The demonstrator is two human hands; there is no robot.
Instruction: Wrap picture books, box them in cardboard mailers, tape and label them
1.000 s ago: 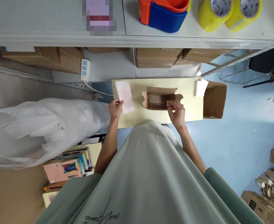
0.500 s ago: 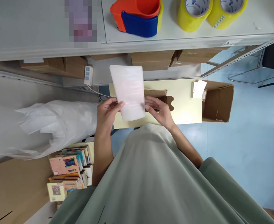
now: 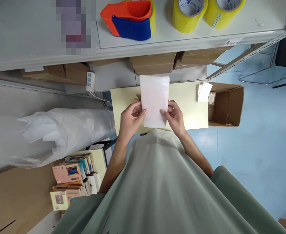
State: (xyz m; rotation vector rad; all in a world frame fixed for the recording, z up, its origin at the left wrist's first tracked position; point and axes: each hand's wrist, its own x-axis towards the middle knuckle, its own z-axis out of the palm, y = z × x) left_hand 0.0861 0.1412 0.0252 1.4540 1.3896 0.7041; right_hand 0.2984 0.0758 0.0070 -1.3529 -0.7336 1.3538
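A flat white foam pouch (image 3: 155, 97), rectangular and slightly translucent, is held upright in front of me above the cream tabletop. My left hand (image 3: 132, 117) pinches its left edge, thumb on the near face and fingers behind. On the opposite edge, my right hand (image 3: 174, 117) grips it the same way, with the thumb lying on the face. Whether anything is inside the pouch I cannot tell. Behind it, a brown cardboard box (image 3: 136, 100) on the tabletop is almost wholly hidden; only a small corner shows.
Above the cream table (image 3: 193, 113) runs a grey shelf with an orange-and-blue tape dispenser (image 3: 131, 27) and yellow tape rolls (image 3: 190, 24). An open carton (image 3: 228, 104) stands at the right, white cards (image 3: 204, 92) beside it. Left are a plastic bag (image 3: 84, 130) and stacked books (image 3: 69, 174).
Both hands and the foam pouch have moved right in view, the left hand most. The pouch now stands straighter, and my right thumb has come onto its face. The cardboard box behind is more covered.
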